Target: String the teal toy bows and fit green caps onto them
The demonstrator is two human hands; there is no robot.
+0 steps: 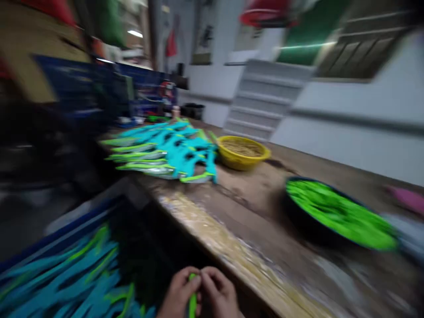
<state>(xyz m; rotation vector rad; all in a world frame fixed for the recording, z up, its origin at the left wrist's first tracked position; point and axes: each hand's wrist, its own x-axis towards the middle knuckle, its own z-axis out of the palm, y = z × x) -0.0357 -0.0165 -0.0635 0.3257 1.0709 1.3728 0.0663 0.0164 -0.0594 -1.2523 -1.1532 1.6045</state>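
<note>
My left hand [180, 289] is low in the view, its fingers closed around a narrow bright green strip [192, 304] whose lower end runs out of the picture. Close against it, my right hand [221, 291] has thumb and fingers pinched together, their tips meeting those of the left; what they grip, if anything, is hidden. Both hands hover just off the front edge of a worn wooden bench [238, 203]. To their left, a dark blue crate [76, 238] holds a heap of turquoise and green pieces [79, 282].
More turquoise and green pieces [185, 150] lie spread on the bench's far end. Behind them is a yellow bowl [235, 163] of small tan items. A dark basin [298, 221] full of bright green pieces [338, 212] stands on the right. A grey ridged panel [265, 97] leans on the wall.
</note>
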